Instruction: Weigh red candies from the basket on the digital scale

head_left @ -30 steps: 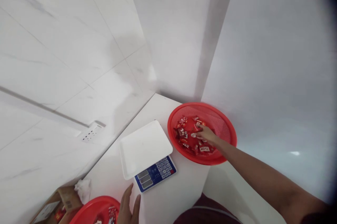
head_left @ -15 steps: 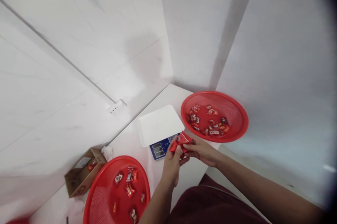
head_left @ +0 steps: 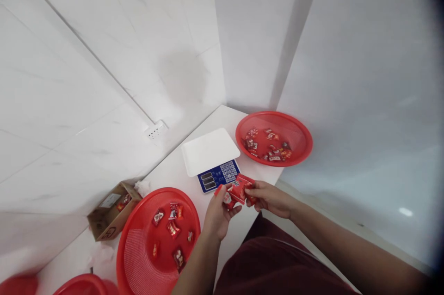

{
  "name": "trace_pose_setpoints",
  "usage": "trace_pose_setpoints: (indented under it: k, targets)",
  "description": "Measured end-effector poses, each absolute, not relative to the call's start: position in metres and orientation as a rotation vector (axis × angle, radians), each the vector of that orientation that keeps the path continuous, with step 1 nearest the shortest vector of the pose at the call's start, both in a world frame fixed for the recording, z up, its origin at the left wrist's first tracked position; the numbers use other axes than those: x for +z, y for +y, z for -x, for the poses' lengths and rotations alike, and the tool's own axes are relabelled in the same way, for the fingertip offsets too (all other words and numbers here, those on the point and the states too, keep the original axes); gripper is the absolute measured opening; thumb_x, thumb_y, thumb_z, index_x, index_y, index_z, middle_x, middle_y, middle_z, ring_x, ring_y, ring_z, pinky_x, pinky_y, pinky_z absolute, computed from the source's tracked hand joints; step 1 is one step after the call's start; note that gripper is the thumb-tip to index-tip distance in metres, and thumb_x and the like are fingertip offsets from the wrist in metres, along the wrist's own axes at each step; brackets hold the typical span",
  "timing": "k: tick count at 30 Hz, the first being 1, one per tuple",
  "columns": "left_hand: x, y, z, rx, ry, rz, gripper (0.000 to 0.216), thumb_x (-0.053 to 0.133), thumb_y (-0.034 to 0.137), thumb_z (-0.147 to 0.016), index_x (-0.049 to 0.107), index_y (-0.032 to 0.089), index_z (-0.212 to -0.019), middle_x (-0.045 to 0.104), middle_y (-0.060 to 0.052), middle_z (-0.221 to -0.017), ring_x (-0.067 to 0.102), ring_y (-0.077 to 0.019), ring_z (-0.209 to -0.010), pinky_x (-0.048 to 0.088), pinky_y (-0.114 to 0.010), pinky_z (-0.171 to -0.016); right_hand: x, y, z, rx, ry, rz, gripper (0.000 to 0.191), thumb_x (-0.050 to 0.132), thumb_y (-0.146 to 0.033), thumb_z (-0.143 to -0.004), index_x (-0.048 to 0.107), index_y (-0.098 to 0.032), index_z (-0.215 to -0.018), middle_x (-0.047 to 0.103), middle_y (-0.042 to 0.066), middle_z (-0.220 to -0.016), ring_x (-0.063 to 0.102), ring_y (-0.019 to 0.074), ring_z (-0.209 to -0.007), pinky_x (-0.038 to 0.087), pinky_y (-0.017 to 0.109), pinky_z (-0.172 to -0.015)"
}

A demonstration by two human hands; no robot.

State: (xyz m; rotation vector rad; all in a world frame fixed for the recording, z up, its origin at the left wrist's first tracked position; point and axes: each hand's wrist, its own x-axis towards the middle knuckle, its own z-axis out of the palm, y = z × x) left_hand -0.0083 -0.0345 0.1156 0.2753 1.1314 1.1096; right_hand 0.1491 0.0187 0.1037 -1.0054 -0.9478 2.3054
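Red wrapped candies (head_left: 240,186) are held between my two hands over the table's front edge. My left hand (head_left: 215,219) is closed, its thumb pressing a small red candy with a light label (head_left: 227,199) against the fingers. From the other side, my right hand (head_left: 273,198) pinches the red wrappers with bent fingers. How many candies lie between the hands is hard to make out. Just beyond them is a digital scale with a blue keypad panel (head_left: 217,175) and a white weighing tray (head_left: 210,149).
A red basket (head_left: 308,150) with several candies stands at the right table corner. Another red basket (head_left: 122,258), also with candies, is at lower left. Beside it sits an open cardboard box (head_left: 113,221). A socket (head_left: 157,131) is on the tiled wall.
My hands have moved slightly apart and off the scale's panel, so its keypad now shows. More of the red wrappers is visible between them. The whole view has shifted a little.
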Motion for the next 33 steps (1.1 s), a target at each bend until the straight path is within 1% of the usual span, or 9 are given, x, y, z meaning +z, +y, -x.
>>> trace_pose_setpoints:
  k: [3, 6, 10, 13, 16, 21, 26, 30, 33]
  targets:
    - [0.118, -0.042, 0.006, 1.018, 1.142, -0.414, 0.043, 0.068, 0.038, -0.064, 0.059, 0.019, -0.102, 0.065, -0.005, -0.088, 0.059, -0.0135, -0.073, 0.047, -0.024, -0.062, 0.108, 0.009, -0.153, 2.275, -1.102, 1.033, 0.024, 0.064, -0.036, -0.07, 0.057, -0.016, -0.081, 0.057, -0.002, -0.062, 0.052, 0.0066, -0.052, 0.036, 0.013, -0.038]
    - [0.119, -0.046, 0.003, 1.031, 1.135, -0.434, 0.042, 0.073, 0.031, -0.059, 0.061, 0.018, -0.097, 0.066, -0.005, -0.085, 0.06, -0.0127, -0.072, 0.045, -0.023, -0.064, 0.111, 0.004, -0.158, 2.285, -1.116, 1.021, 0.027, 0.062, -0.04, -0.073, 0.058, -0.016, -0.086, 0.059, -0.001, -0.065, 0.052, 0.0067, -0.052, 0.038, 0.014, -0.04]
    - [0.12, -0.041, 0.002, 1.107, 1.118, -0.324, 0.029, 0.073, 0.024, -0.06, 0.062, 0.016, -0.087, 0.066, -0.003, -0.083, 0.059, -0.0108, -0.069, 0.046, -0.022, -0.064, 0.116, 0.01, -0.166, 2.362, -0.847, 0.905, 0.034, 0.054, -0.041, -0.08, 0.055, -0.019, -0.106, 0.064, 0.004, -0.087, 0.061, 0.0102, -0.073, 0.05, 0.021, -0.063]
    - [0.124, -0.031, 0.002, 1.189, 1.128, -0.217, 0.026, 0.071, 0.019, -0.062, 0.061, 0.015, -0.086, 0.065, -0.002, -0.08, 0.058, -0.0095, -0.065, 0.047, -0.022, -0.062, 0.121, 0.023, -0.173, 2.385, -0.752, 0.803, 0.039, 0.056, -0.032, -0.08, 0.048, -0.02, -0.116, 0.063, 0.007, -0.1, 0.06, 0.0128, -0.093, 0.047, 0.027, -0.083]
    - [0.128, -0.02, -0.003, 1.227, 1.148, -0.14, 0.024, 0.069, 0.017, -0.063, 0.06, 0.015, -0.086, 0.064, -0.002, -0.079, 0.058, -0.0093, -0.065, 0.048, -0.023, -0.062, 0.124, 0.037, -0.176, 2.386, -0.836, 0.787, 0.048, 0.059, -0.027, -0.077, 0.042, -0.021, -0.122, 0.06, 0.008, -0.111, 0.057, 0.0144, -0.1, 0.044, 0.03, -0.089]
    - [0.129, -0.006, -0.024, 1.204, 1.17, -0.3, 0.032, 0.072, 0.017, -0.06, 0.06, 0.017, -0.09, 0.065, -0.003, -0.085, 0.06, -0.0134, -0.075, 0.047, -0.024, -0.066, 0.121, 0.058, -0.17, 2.182, -1.06, 0.804, 0.068, 0.065, -0.032, -0.072, 0.03, -0.025, -0.13, 0.054, 0.008, -0.119, 0.055, 0.019, -0.103, 0.044, 0.037, -0.089]
    - [0.122, 0.007, -0.039, 1.183, 1.094, -0.11, 0.04, 0.056, 0.047, -0.074, 0.059, 0.014, -0.097, 0.065, -0.007, -0.086, 0.062, -0.0146, -0.071, 0.049, -0.03, -0.07, 0.109, 0.08, -0.172, 2.066, -1.07, 0.989, 0.051, 0.062, -0.035, -0.073, 0.043, -0.022, -0.119, 0.061, 0.005, -0.103, 0.06, 0.0162, -0.085, 0.049, 0.032, -0.076]
    - [0.116, 0.015, -0.043, 1.191, 1.007, 0.007, 0.046, 0.052, 0.049, -0.076, 0.059, 0.011, -0.1, 0.065, -0.008, -0.082, 0.062, -0.014, -0.069, 0.048, -0.028, -0.073, 0.102, 0.095, -0.188, 2.159, -0.952, 0.994, 0.044, 0.063, -0.031, -0.073, 0.048, -0.024, -0.113, 0.061, 0.004, -0.102, 0.06, 0.0128, -0.077, 0.05, 0.026, -0.067]
    - [0.113, 0.02, -0.049, 1.198, 0.99, 0.039, 0.046, 0.052, 0.049, -0.076, 0.058, 0.01, -0.1, 0.065, -0.008, -0.082, 0.062, -0.0141, -0.07, 0.048, -0.028, -0.073, 0.1, 0.099, -0.2, 2.189, -0.962, 1.011, 0.044, 0.064, -0.031, -0.072, 0.048, -0.025, -0.113, 0.062, 0.002, -0.093, 0.059, 0.0114, -0.07, 0.049, 0.025, -0.062]
